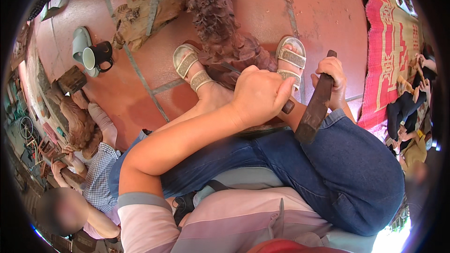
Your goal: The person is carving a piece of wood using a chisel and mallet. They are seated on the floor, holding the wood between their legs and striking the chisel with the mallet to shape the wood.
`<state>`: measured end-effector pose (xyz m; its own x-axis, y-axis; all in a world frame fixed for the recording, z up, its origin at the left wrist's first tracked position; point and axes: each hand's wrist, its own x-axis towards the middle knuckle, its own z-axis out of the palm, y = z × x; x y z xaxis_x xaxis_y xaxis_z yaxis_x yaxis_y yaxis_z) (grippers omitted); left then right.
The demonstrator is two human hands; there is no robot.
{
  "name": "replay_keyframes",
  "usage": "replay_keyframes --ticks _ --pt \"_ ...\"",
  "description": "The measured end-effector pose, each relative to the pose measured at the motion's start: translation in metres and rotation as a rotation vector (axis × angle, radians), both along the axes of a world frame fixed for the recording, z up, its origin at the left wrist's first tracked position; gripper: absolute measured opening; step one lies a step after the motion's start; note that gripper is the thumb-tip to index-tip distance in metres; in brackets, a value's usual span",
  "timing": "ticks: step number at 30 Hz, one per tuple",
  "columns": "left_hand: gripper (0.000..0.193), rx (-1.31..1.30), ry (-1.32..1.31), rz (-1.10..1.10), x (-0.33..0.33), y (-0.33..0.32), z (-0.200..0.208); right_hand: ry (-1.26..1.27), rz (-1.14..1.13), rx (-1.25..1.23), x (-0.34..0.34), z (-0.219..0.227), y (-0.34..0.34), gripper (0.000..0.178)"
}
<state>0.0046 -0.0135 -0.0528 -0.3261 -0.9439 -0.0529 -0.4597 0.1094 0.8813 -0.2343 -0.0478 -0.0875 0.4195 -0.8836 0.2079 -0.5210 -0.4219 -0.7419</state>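
Observation:
A dark reddish-brown wood carving (213, 18), worked with leafy or floral shapes, lies on the floor between my sandalled feet. My left hand (262, 93) is closed around a chisel (288, 107), whose handle end shows below the fist. The thin blade slants up and left to the carving's near end; its exact tip is hard to make out. To the right, above my bent knee, my right hand (331, 77) grips a dark wooden mallet (313, 115). The mallet's thick end points down toward my knee, apart from the chisel handle.
A rough wood slab (150, 11) lies at the far left of the carving. Nearer the left are a black mug (97, 56) and a grey slipper (80, 42). A red patterned mat (375, 51) covers the right side. A co-worker's hands (58, 171) work at another carving (77, 119).

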Motion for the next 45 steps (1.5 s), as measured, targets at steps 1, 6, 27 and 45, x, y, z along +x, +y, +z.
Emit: replay_keyframes --ticks 1,6,27,45 --pt "0.038 0.015 0.02 0.017 0.003 0.0 0.0 -0.007 0.022 -0.023 0.002 0.003 -0.003 0.028" --pt "0.039 0.032 0.193 -0.049 0.027 0.002 0.001 -0.004 0.137 -0.236 0.01 0.019 -0.017 0.024" --pt "0.031 -0.22 0.028 -0.094 0.013 0.011 -0.024 0.169 0.161 -0.302 0.004 0.007 -0.013 0.027" --pt "0.035 -0.058 0.142 0.021 0.009 0.001 -0.01 -0.009 0.05 -0.172 0.007 0.011 -0.01 0.026"
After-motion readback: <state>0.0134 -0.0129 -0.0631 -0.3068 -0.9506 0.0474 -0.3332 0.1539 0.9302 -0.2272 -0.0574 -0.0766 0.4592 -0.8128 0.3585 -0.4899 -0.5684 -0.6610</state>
